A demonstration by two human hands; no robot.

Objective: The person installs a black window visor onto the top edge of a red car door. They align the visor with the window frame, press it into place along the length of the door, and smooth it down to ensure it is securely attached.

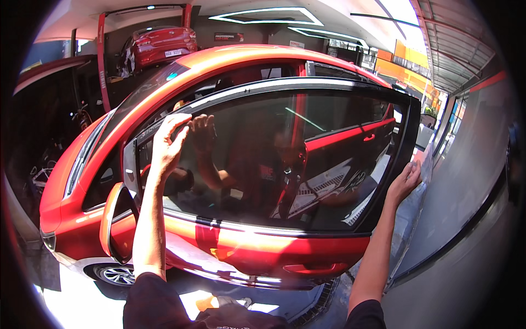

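Left hand (167,145) curls by the dark car window (246,159), right hand (404,182) by the red door (246,241); can't tell if pinching.

Dark reflective window (252,164), raised, in open red door (246,255)

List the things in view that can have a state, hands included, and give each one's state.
Front door, open
Door window, raised
Side mirror, folded out
Background red car, raised
Ceiling lights, lit
Left hand, fingers bent, grip unclear
Right hand, fingers curled, grip unclear
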